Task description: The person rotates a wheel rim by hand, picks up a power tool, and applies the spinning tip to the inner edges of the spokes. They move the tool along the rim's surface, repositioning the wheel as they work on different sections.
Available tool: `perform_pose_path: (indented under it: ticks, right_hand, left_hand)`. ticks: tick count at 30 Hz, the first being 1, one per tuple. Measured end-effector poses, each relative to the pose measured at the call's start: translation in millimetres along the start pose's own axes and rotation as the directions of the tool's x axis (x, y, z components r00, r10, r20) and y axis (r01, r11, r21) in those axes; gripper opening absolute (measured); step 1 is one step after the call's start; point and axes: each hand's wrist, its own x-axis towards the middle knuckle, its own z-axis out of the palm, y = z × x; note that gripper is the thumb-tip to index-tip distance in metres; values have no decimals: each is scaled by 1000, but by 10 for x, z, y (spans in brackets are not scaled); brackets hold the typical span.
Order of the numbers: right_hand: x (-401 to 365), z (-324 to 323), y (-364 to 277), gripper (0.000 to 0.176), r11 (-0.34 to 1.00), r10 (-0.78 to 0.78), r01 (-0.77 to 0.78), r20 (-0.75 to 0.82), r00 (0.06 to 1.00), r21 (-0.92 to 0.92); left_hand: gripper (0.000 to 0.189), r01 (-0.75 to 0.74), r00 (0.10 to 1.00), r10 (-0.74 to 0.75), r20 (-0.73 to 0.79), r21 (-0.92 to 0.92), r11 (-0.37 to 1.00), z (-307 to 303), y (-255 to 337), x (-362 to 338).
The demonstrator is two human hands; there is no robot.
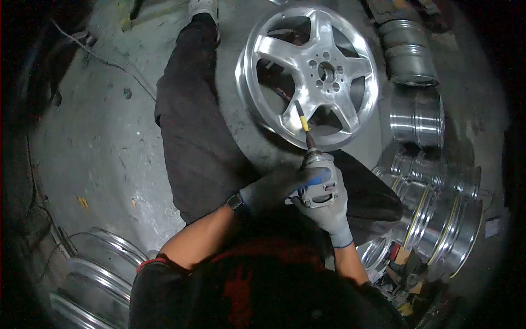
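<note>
well, right grip (335, 216) clamps power tool (314, 193), shaft (310, 141) over wheel (306, 77) edge; left grip (268, 191) blurred, can't tell; floor (118, 148) leftward.

Floor (98, 148): grey, pretty scuffed tbh, dark spots (127, 93) and a pale worn patch (150, 192)
Cable (123, 67): thin one, slanting across the floor's upper left corner
Top left edge: some yellowish-green frame (126, 22)
Right edge: row of bare metal rims (416, 122), small clutter (403, 256) at the lower end
Lower left corner: more shiny rims (98, 271)
Light: dim, with bright glints, outer edges basically black
</note>
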Motion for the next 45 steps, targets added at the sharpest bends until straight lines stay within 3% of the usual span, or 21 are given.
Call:
perform_pose_path:
  ticks: [4, 7, 9, 11, 12, 14, 17, 18, 19, 23, 24, 25, 26, 28, 29, 31, 32, 34, 35, 37, 45]
  right_hand:
    - [94, 100, 325, 81, 965, 72, -88, 73, 995, 247]
    - [144, 109, 494, 82, 970, 75, -99, 116, 990, 224]
    - [200, 106, 548, 81, 981, 31, -51, 110, 993, 187]
    - [260, 85, 550, 83, 781, 186, -309, 270, 945, 543]
    - [287, 109, 598, 83, 771, 198, -322, 274, 941, 550]
    - [361, 131, 690, 83, 869, 15, -94, 163, 986, 486]
    - [481, 22, 585, 85, 949, -43, -1, 134, 990, 315]
    - [447, 46, 598, 85, 947, -38, -7, 132, 991, 321]
    - [384, 84, 613, 82, 920, 28, -97, 184, 982, 380]
    - [339, 141, 620, 77, 921, 71, -151, 225, 972, 359]
    - [337, 142, 604, 77, 918, 80, -158, 220, 972, 365]
    - [340, 138, 579, 77, 911, 105, -191, 241, 965, 366]
    - [346, 133, 553, 76, 903, 130, -223, 262, 956, 366]
    - [381, 127, 492, 74, 898, 120, -201, 223, 967, 392]
    - [388, 138, 475, 72, 894, 103, -173, 188, 977, 413]
    - [351, 243, 528, 70, 879, 153, -247, 249, 956, 407]
    - [348, 280, 544, 68, 865, 192, -311, 312, 930, 394]
    - [362, 293, 535, 66, 877, 147, -250, 267, 953, 410]
    - [369, 298, 531, 65, 890, 97, -185, 223, 970, 417]
    - [323, 399, 543, 66, 860, 141, -254, 271, 952, 442]
    - [363, 413, 512, 69, 893, 138, -197, 170, 976, 404]
  left_hand:
    - [51, 212, 976, -216, 25, -336, 918, -69, 229, 44]
    - [46, 125, 980, -193, -55, -586, 801, 44, -459, 216]
    - [44, 127, 976, -207, -69, -594, 795, 44, -625, 180]
    - [41, 127, 970, -224, -90, -599, 790, 34, -656, 157]
    - [40, 95, 969, -210, -133, -581, 808, 39, -673, 153]
    - [39, 81, 966, -204, -160, -562, 823, 50, -670, 173]
    - [38, -11, 962, -102, -253, -409, 912, 24, -752, 161]
    - [38, -83, 964, 110, -243, 117, 990, -14, -888, 85]
    - [39, -158, 950, 288, -123, 606, 780, -46, -877, 74]
    - [39, -112, 976, 209, -58, 693, 712, 11, -843, 47]
    - [37, -3, 975, 58, -214, 246, 969, 78, -875, 46]
    - [36, 78, 949, -155, -274, -273, 959, 107, -818, 73]
    - [36, 88, 951, -162, -265, -272, 958, 110, -750, 73]
    - [30, 204, 829, -480, -288, -643, 738, 97, -575, 63]
    - [30, 215, 827, -487, -281, -641, 737, 67, -558, 77]
    - [28, -25, 908, -399, -124, -970, 243, -9, -548, 124]
    - [28, -18, 907, -404, -119, -969, 244, -19, -575, 90]
    - [29, 202, 813, -448, -372, -542, 816, -38, -568, 44]
    - [29, 207, 813, -451, -369, -540, 816, -53, -511, 62]
    - [32, -2, 779, -610, -144, -974, 228, -78, -333, 112]
    - [37, 86, 764, -618, -188, -918, 387, -84, -291, 165]
